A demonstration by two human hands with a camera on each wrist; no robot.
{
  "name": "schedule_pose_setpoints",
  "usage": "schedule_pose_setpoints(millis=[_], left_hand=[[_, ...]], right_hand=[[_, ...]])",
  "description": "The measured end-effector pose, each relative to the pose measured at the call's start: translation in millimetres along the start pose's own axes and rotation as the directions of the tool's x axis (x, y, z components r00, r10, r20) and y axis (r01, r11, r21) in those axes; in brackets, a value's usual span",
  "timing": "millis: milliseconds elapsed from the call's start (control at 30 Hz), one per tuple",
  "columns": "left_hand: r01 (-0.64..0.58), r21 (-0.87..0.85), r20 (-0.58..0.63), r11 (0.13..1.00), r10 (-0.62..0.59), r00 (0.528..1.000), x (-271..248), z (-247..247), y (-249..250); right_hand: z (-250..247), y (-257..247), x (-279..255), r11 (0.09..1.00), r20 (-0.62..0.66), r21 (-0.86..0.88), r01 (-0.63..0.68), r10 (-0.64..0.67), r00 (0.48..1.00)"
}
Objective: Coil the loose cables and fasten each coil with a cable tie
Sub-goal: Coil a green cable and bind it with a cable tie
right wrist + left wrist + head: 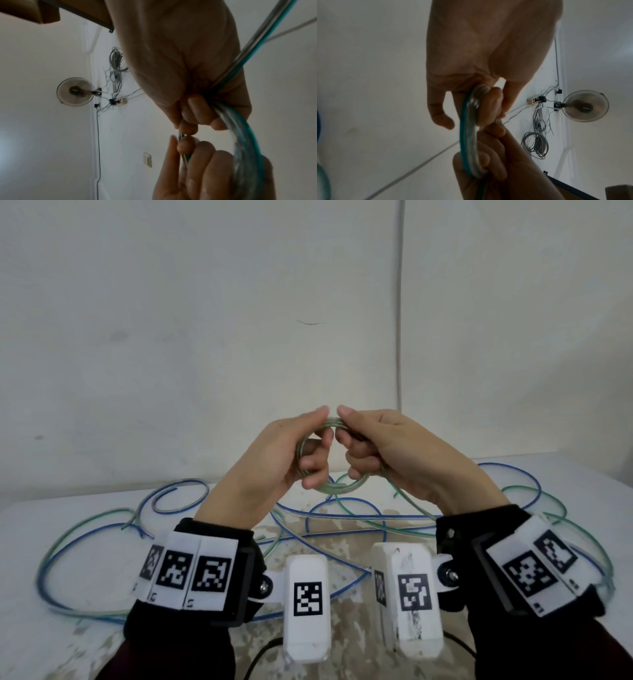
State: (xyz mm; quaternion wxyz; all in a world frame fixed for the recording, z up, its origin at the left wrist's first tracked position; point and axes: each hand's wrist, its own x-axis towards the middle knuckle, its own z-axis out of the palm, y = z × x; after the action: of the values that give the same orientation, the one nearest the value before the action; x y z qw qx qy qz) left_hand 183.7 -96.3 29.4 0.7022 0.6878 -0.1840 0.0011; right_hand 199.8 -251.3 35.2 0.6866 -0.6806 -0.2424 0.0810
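**Two hands, one coil, held above the tabletop**

Head view: left hand [274,453] and right hand [394,450] raised, fingers curled round a small green-clear coil [329,487]; loose blue and green cables [342,505] sprawl on the tabletop [68,525]. Wrist views only: wall fan [585,106], power strip [122,101], hanging wires [537,146], light switch [147,159].

A clear, green-striped plastic cable coil [331,454] sits between the hands; below the wrists lie loose blue-striped [343,504] and green-striped cables [83,522] on a white, brown-mottled tabletop [68,580]. Black wristbands [219,534] carry white blocks [306,594] printed with black-and-white square codes (blocky, pixel-like).
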Motion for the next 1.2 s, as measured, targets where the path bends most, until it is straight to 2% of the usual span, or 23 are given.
schedule_pose_setpoints(millis=[67, 133, 200, 267, 333, 400, 500, 600, 667, 733, 800, 967, 1033, 1133, 1200], left_hand=[[-0.06, 0.053, -0.009, 0.997, 0.06, 0.998, -1.4, 3.5, -0.1], [-0.125, -0.019, -0.073, 0.992, 0.124, 0.99, -0.1, 5.3, -0.6], [-0.144, -0.084, -0.141, 0.986, 0.131, 0.981, 2.7, 5.6, -1.6], [-0.101, -0.058, -0.131, 0.993, 0.093, 0.987, 4.4, 3.8, -3.7], [-0.026, 0.016, -0.069, 1.0, 0.027, 0.997, 3.5, 1.4, -4.8], [-0.02, 0.049, -0.03, 0.999, 0.022, 0.999, 1.6, -0.5, -5.4], [-0.136, -0.063, -0.083, 0.989, 0.131, 0.988, 1.6, -1.0, -4.0], [-0.215, -0.184, -0.162, 0.959, 0.186, 0.969, 3.6, 2.1, -0.9], [-0.196, -0.15, -0.122, 0.969, 0.179, 0.976, 3.2, 2.8, 1.8], [-0.122, -0.055, -0.035, 0.991, 0.12, 0.992, 0.1, 2.4, 4.2], [-0.097, 0.012, 0.005, 0.995, 0.097, 0.995, -3.0, 2.3, 4.9], [-0.246, -0.153, -0.137, 0.957, 0.226, 0.965, -0.6, 6.7, 4.0], [-0.196, -0.186, -0.119, 0.963, 0.176, 0.977, 1.3, 7.3, 3.6], [-0.043, -0.102, -0.014, 0.994, 0.042, 0.999, 0.8, 4.0, 3.0], [-0.056, -0.057, -0.007, 0.997, 0.056, 0.998, 0.1, 1.9, 2.5]], right_hand=[[2.6, 0.9, 0.8, 0.999, -0.006, -0.033, 0.015, -0.015, 1.0], [3.7, 1.0, 1.7, 0.999, -0.006, -0.011, 0.033, -0.033, 0.999], [2.7, 0.2, 1.1, 1.0, 0.015, -0.003, 0.029, -0.029, 0.999], [0.1, -0.2, -0.2, 1.0, 0.008, -0.021, 0.015, -0.015, 1.0], [-1.8, -0.1, -1.5, 0.998, -0.02, -0.07, 0.006, -0.007, 1.0], [-1.4, 0.5, -1.1, 0.996, -0.02, -0.09, 0.003, -0.005, 1.0], [1.1, -0.1, -0.1, 1.0, -0.002, -0.007, 0.021, -0.021, 1.0], [0.4, -2.1, -0.2, 0.994, 0.025, 0.094, 0.054, -0.056, 0.998], [-1.2, -3.8, -1.5, 0.99, 0.02, 0.12, 0.07, -0.073, 0.997], [-1.9, -4.5, -2.7, 0.993, 0.014, 0.084, 0.077, -0.078, 0.997], [0.9, -4.2, -2.4, 0.996, 0.02, 0.046, 0.07, -0.071, 0.997], [9.4, -4.0, 0.4, 0.983, 0.027, 0.176, 0.048, -0.053, 0.998], [9.2, -4.1, 0.0, 0.98, 0.025, 0.192, 0.045, -0.051, 0.998], [6.5, -3.7, -0.9, 0.991, 0.022, 0.131, 0.03, -0.033, 0.999], [8.3, -3.2, 0.2, 0.992, -0.002, 0.123, 0.013, -0.013, 1.0]])
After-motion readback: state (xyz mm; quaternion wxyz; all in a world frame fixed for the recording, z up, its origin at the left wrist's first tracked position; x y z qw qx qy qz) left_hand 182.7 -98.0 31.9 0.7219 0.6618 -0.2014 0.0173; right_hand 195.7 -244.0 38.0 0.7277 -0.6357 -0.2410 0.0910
